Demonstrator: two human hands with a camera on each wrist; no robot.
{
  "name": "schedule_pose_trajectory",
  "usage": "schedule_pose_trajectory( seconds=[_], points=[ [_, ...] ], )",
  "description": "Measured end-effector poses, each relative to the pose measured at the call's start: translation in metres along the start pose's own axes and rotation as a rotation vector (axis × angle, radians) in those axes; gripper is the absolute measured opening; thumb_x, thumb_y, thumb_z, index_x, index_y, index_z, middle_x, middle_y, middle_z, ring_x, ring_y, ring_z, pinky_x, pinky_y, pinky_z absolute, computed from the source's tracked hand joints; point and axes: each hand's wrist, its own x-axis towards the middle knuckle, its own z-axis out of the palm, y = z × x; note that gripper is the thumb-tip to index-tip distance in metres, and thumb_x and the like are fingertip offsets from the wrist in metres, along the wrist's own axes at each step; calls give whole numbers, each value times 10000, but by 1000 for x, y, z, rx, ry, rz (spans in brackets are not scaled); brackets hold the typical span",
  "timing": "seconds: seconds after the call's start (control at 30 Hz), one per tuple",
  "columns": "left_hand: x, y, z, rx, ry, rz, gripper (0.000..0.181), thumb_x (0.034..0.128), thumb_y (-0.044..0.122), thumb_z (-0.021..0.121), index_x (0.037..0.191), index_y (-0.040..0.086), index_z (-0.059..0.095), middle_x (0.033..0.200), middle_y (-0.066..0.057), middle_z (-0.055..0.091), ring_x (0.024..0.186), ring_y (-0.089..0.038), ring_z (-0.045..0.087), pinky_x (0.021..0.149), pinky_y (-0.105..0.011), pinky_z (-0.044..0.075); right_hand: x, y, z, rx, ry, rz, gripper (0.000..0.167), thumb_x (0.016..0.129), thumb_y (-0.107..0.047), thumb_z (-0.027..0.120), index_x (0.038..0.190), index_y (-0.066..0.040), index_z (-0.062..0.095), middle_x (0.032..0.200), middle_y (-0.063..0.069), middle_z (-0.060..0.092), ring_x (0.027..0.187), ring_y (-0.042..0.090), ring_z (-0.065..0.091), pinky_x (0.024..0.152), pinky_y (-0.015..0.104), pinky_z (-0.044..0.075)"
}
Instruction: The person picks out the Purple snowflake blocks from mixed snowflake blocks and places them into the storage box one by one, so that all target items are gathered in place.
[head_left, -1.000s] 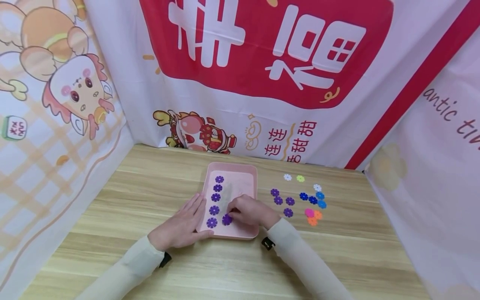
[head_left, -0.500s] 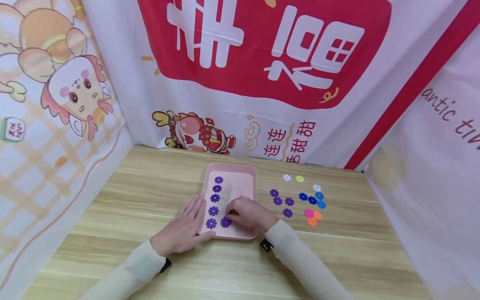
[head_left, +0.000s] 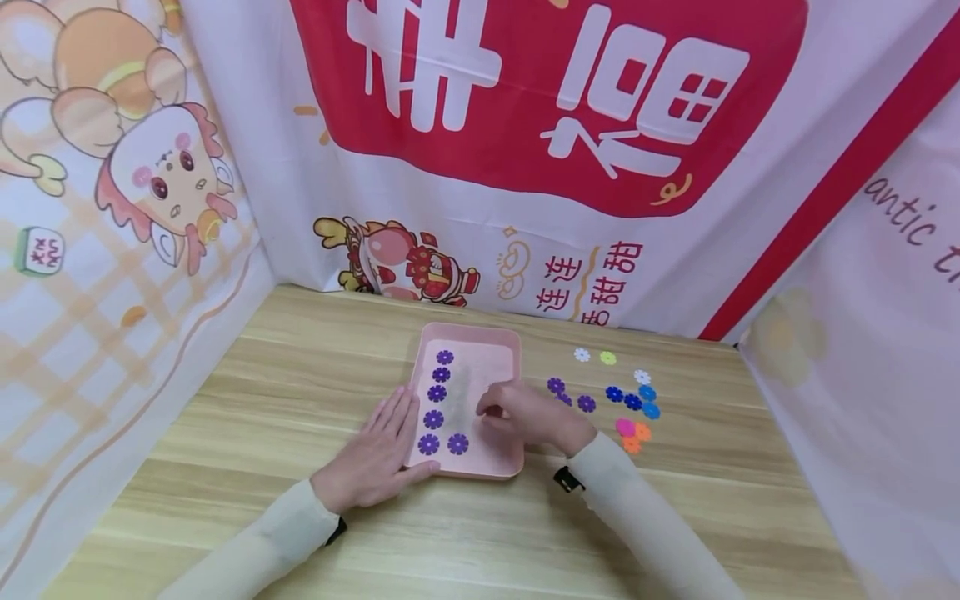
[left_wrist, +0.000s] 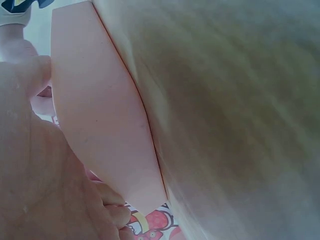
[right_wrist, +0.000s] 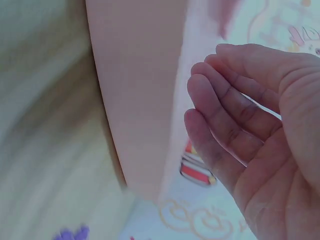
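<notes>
Purple discs point(head_left: 432, 419) line the left of the tray point(head_left: 495, 362), another disc point(head_left: 458, 444) right of the nearest. The left hand point(head_left: 375, 461), straight-fingered, touches its left edge; the right hand point(head_left: 532, 414), loosely curved, empty, hovers right.

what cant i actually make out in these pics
Head view: part of the floor of the pink tray, covered by the right hand.
Head view: one purple flower piece just past that hand, partly hidden by it.
Left wrist view: the tray's inside, hidden by its own side wall.
Left wrist view: the table, its grain blurred.
Right wrist view: a purple piece, cut off by the bottom edge.
</notes>
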Motion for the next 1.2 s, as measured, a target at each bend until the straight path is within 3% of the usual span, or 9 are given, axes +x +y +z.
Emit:
schedule_pose_trajectory(
  seconds=[0.2,0.47,0.6,0.73,0.87,1.2],
  points=[
    [1,1,-1,10,-13,-2,1011,1050,662,456,1647,-92,143,1754,-281,49,1650,-443,62,1352,-581,116,-26,12,-24,-39,102,21,179,990,-155,753,1158,-121,807,1124,9,802,1023,128,751,905,305,653],
    [1,0,-2,13,-26,-7,1008,1051,654,464,1650,-86,132,1758,-273,33,1652,-441,45,1352,-584,107,-67,41,-41,-90,162,44,165,984,-152,760,1134,-89,791,1073,54,793,952,124,734,851,335,665],
    [2,-1,-1,16,-25,0,1022,1047,669,456,1649,-88,127,1758,-275,19,1650,-446,38,1349,-593,108,-85,61,-38,-86,171,94,158,983,-145,760,1125,-80,791,1053,47,797,914,99,724,839,352,666],
    [2,-3,1,27,-16,2,1031,1043,672,464,1649,-91,125,1756,-280,15,1648,-451,40,1348,-595,113,-102,79,-31,-41,182,136,191,973,-100,759,1152,-38,783,1089,111,804,950,165,748,885,443,658],
    [2,-2,2,31,-6,-1,1027,1042,656,486,1647,-92,127,1756,-282,13,1647,-454,51,1347,-593,120,-115,94,-20,-1,188,203,226,977,-100,750,1191,-32,770,1138,121,797,1019,217,755,927,463,646],
    [3,0,1,15,0,4,1007,1049,635,490,1644,-98,139,1754,-287,26,1645,-457,56,1347,-593,123,-125,112,6,56,229,301,317,955,-134,788,1264,-74,744,1271,116,762,1154,287,739,989,502,627]
  ],
)
